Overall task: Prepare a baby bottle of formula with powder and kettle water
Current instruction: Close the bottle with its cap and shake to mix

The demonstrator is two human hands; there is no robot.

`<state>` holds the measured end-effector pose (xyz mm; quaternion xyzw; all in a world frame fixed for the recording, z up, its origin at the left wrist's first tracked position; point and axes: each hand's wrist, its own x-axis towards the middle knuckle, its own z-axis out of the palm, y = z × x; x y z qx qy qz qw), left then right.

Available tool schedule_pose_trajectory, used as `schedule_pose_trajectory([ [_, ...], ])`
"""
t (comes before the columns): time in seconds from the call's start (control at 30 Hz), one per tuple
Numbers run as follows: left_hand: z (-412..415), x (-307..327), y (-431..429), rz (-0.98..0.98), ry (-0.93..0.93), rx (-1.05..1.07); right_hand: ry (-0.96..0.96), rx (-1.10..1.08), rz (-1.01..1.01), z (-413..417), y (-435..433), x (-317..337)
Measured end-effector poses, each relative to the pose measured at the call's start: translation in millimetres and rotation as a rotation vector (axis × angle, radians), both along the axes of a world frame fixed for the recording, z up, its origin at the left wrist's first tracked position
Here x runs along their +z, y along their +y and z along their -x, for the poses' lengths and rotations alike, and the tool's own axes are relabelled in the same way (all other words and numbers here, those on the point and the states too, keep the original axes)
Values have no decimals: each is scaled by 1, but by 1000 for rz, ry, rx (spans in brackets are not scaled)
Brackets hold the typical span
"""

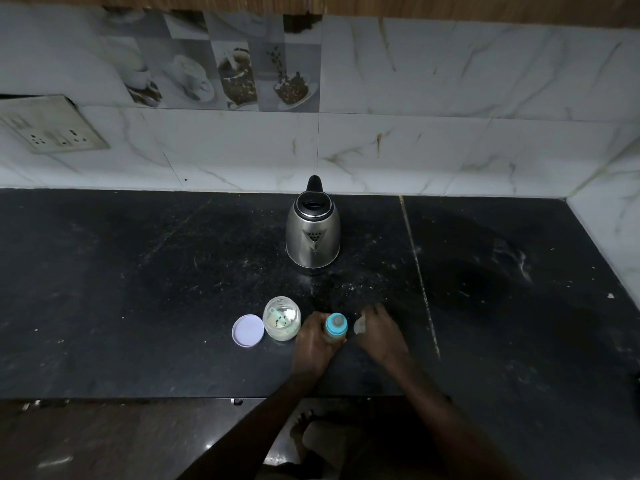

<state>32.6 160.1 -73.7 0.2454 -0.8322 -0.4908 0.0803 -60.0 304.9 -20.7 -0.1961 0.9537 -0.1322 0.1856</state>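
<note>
The left hand [313, 341] gripped the upright baby bottle [335, 329] with its blue ring; the right hand [381, 332], just beside, pinched a clear cap [360, 324].

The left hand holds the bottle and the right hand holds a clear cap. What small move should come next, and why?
Probably bring the clear cap in the right hand over the bottle and press it on: the blue ring and teat are already fitted, and the left hand steadies the bottle upright on the counter.
</note>
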Motion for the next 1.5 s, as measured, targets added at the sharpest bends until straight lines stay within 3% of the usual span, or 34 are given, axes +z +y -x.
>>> schedule_pose_trajectory([
  [0.13, -1, -1, 1, -3, -3, 8, -142, -414, 378, 9, 5, 16],
  [0.2, -1, 0, 1, -5, -2, -6, -234, -509, 560, 12, 3, 26],
  [0.3, -1, 2, 1, -10, -7, -4, -321, -440, 749, 14, -3, 32],
  [0.5, -1, 3, 1, -32, 0, -5, -365, -314, 892, 7, -9, 41],
  [0.73, -2, 1, 1, -14, 13, 1, -262, 60, 732, 7, 2, 45],
  [0.83, -2, 2, 1, -12, 16, 4, -139, -38, 720, 10, 5, 40],
  [0.9, -2, 3, 1, -13, 12, 11, -148, -183, 719, 12, 7, 36],
  [0.97, -2, 4, 2, -7, 16, 16, -193, -191, 711, 12, 10, 35],
  [1.27, -2, 0, 4, -17, 39, 32, -39, 328, 501, 10, -2, 44],
  [1.5, -2, 3, 11, -34, 80, 89, 34, 445, 360, 11, -8, 34],
])
